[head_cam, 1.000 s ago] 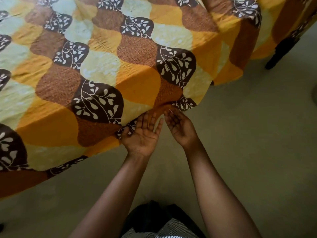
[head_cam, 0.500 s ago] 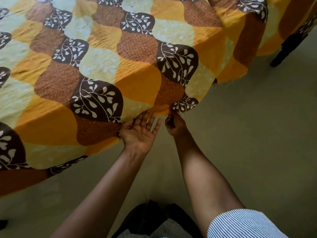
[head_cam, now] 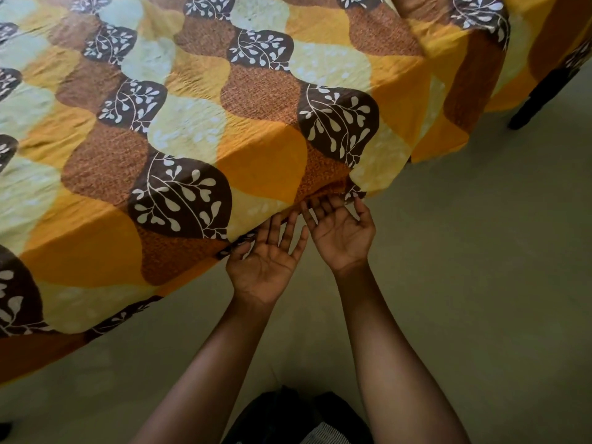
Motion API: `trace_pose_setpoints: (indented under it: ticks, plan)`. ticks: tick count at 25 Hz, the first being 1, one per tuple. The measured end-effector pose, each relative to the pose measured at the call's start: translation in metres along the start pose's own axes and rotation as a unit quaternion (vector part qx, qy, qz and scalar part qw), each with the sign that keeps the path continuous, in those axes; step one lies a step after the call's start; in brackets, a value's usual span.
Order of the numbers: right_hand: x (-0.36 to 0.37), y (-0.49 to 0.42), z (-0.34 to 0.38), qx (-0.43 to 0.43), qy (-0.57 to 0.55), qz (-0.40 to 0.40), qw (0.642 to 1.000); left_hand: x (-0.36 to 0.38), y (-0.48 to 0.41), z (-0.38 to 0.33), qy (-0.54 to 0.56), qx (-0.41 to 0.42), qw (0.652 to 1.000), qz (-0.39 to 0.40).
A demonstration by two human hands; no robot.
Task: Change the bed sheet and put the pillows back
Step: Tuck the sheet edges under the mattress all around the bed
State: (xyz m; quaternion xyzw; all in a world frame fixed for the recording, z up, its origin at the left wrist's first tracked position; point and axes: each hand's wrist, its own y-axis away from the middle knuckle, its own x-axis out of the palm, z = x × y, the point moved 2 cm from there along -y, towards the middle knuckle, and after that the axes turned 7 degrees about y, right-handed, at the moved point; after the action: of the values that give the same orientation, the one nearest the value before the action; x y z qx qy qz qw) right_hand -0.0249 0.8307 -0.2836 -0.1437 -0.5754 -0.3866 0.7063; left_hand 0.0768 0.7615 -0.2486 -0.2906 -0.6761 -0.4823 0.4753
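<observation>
Right hand (head_cam: 341,233) has opened — fingers (head_cam: 325,209) beneath the bed sheet (head_cam: 262,161).

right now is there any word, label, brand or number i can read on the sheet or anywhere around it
None: no text can be read in this view.
The orange, brown and pale green leaf-print bed sheet carries only its pattern, with no tag showing.
The left hand and right hand, palms up at its hanging edge, bear no writing.
The beige floor and the dark bed leg show no marks.
</observation>
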Motion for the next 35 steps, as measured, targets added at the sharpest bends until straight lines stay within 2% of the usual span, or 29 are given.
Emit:
trace_pose_setpoints:
  ticks: [4,6,9,12,17,27,30,32,35]
  plan:
    - [0.026,-0.017,-0.002,0.007,0.004,-0.023,1.0,-0.001,-0.001,-0.002,0.001,0.002,1.0,0.001]
    - [0.03,-0.019,0.004,0.011,0.048,-0.079,0.996,-0.002,0.0,-0.001,-0.018,0.01,1.0,-0.023]
    - [0.01,-0.002,0.011,0.017,0.096,-0.161,0.982,0.0,0.002,0.002,-0.088,0.01,0.989,-0.116]
    - [-0.01,0.012,0.012,0.011,0.073,-0.202,0.977,0.006,0.005,0.019,-0.13,-0.009,0.975,-0.18]
    - [0.009,0.0,0.025,-0.033,0.091,-0.158,0.983,0.027,-0.001,0.031,-0.084,-0.003,0.99,-0.118]
    - [0.011,-0.002,0.032,-0.007,0.055,-0.072,0.996,0.012,-0.001,0.026,-0.054,-0.039,0.998,0.017]
    - [0.023,-0.01,0.033,-0.005,0.014,-0.048,0.999,0.011,-0.003,0.024,-0.046,-0.036,0.997,0.045]
    - [0.032,-0.018,0.034,-0.009,-0.002,-0.067,0.998,0.011,-0.005,0.025,-0.04,-0.032,0.998,0.035]
    - [0.024,-0.013,0.035,-0.045,0.05,-0.158,0.985,0.012,-0.005,0.026,-0.091,-0.034,0.995,-0.027]
